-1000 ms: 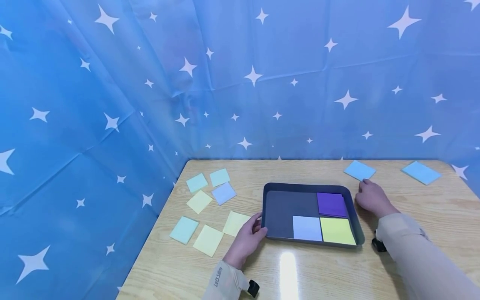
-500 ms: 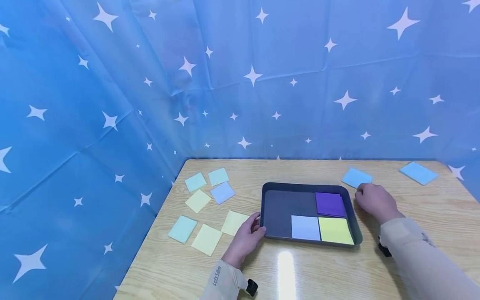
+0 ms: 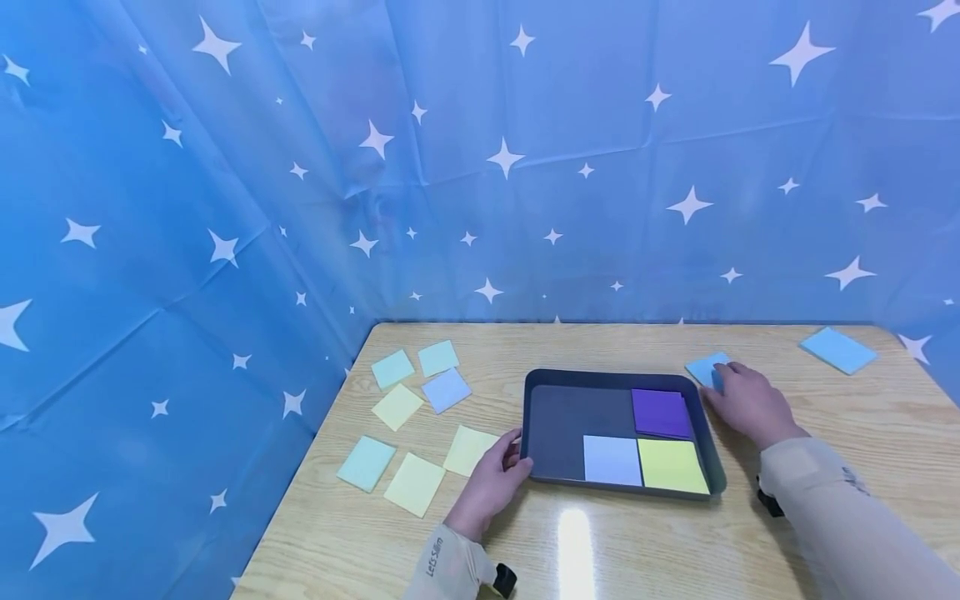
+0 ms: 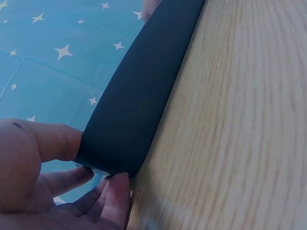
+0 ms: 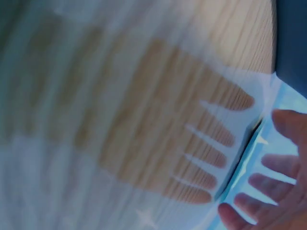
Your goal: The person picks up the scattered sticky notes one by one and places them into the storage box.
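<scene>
In the head view a dark shallow tray [image 3: 577, 408] lies on the wooden table. Purple [image 3: 662, 412], pale blue [image 3: 612, 460] and yellow [image 3: 671, 467] sticky notes rest inside its right part. My left hand [image 3: 491, 485] grips the tray's near left corner. The left wrist view shows the thumb against the tray wall [image 4: 139, 81] and fingers curled at its lower edge. My right hand [image 3: 752, 407] reaches past the tray's right side, fingers on a blue sticky note [image 3: 705, 369] and partly covering it. Those fingers [image 5: 276, 165] are spread apart in the right wrist view.
Another blue sticky note [image 3: 837, 350] lies near the far right table corner. Left of the tray, several notes in mint [image 3: 366, 463], pale yellow [image 3: 415, 484] and light blue [image 3: 446, 390] are scattered. A blue star-patterned curtain [image 3: 450, 167] hangs behind and left of the table.
The blue note by my right hand has slid towards me, closer to the tray. My right fingers have moved from its near edge to lie over it. The left hand stays on the tray.
</scene>
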Action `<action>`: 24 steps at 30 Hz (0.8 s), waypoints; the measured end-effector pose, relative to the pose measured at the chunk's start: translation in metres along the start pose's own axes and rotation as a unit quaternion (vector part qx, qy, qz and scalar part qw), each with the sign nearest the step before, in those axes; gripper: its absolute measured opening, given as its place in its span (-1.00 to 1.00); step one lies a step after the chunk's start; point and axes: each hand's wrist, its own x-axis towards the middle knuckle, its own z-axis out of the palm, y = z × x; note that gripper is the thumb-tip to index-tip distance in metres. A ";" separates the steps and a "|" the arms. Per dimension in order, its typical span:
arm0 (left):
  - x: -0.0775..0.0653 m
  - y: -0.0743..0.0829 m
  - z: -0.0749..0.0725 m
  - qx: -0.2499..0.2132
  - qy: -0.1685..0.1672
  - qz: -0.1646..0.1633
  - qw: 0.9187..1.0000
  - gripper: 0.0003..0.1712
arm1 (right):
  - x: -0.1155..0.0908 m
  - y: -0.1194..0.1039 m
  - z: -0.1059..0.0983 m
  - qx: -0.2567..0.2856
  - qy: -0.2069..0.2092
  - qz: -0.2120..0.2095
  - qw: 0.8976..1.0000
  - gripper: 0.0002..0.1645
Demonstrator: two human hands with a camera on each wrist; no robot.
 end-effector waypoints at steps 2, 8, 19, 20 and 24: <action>0.001 -0.001 0.000 -0.001 -0.001 0.001 1.000 -0.34 | 0.000 0.001 -0.001 -0.008 -0.009 -0.001 1.000 -0.21; 0.002 -0.002 -0.002 0.005 -0.001 0.000 1.000 -0.35 | 0.000 0.001 -0.004 -0.012 -0.007 -0.015 1.000 -0.53; 0.000 -0.003 -0.001 0.010 0.004 -0.004 1.000 -0.36 | -0.004 -0.003 0.002 -0.017 0.006 -0.066 0.998 -0.72; -0.001 -0.002 -0.001 0.009 0.004 -0.001 1.000 -0.36 | -0.004 -0.003 0.001 -0.012 0.006 -0.060 0.998 -0.68; -0.001 -0.002 -0.001 0.003 0.002 0.003 1.000 -0.36 | -0.007 -0.003 -0.002 0.014 0.008 -0.034 0.999 -0.53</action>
